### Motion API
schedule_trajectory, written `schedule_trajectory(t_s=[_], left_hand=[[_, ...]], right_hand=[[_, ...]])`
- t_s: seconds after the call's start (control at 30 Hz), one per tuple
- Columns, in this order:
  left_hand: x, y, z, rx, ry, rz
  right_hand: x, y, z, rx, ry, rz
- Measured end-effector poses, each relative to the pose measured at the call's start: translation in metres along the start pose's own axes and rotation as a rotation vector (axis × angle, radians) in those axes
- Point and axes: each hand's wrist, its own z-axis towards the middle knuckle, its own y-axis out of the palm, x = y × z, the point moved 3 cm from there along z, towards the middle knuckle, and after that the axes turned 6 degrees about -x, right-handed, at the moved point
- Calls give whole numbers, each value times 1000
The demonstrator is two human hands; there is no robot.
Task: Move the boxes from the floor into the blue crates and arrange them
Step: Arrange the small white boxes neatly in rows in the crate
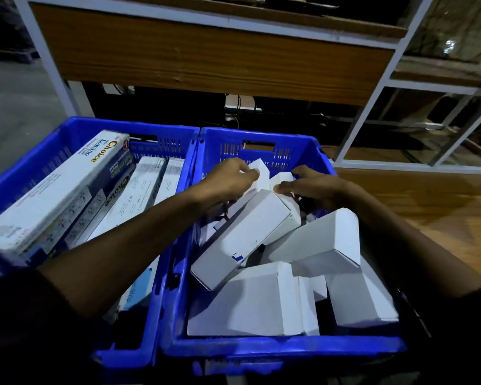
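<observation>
1. A small white box [257,173] at the far end of the right blue crate [261,347] is pinched by the left hand [233,176], fingers curled on its edge
2. A neighbouring white box [282,179] is touched by the right hand [310,184]; whether it is gripped cannot be told
3. Around both hands, plain white boxes [247,232] are piled askew and tilted, so arranging is judged unfinished
4. Long printed boxes [56,190] are laid side by side in the left blue crate [122,354]
5. No boxes are seen on the floor [428,201]
</observation>
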Motion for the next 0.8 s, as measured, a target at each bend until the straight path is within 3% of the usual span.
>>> schedule_trajectory(t_s=[0.2,0.4,0.47,0.6,0.7,0.8], left_hand=[[11,6,16,-67,-141,388],[7,8,21,-96,-216,140],[2,7,24,-58,-197,30],[-5,-3,27,-85,-140,-475],[-6,-5,23,-158,-93,-638],[-10,-9,24,-116,-56,-707]], right_hand=[[5,3,8,71,-29,50],[11,4,15,138,-48,127],[10,1,15,159,-58,175],[5,-9,15,201,-110,245],[4,-10,19,223,-142,267],[1,-12,22,225,-169,373]])
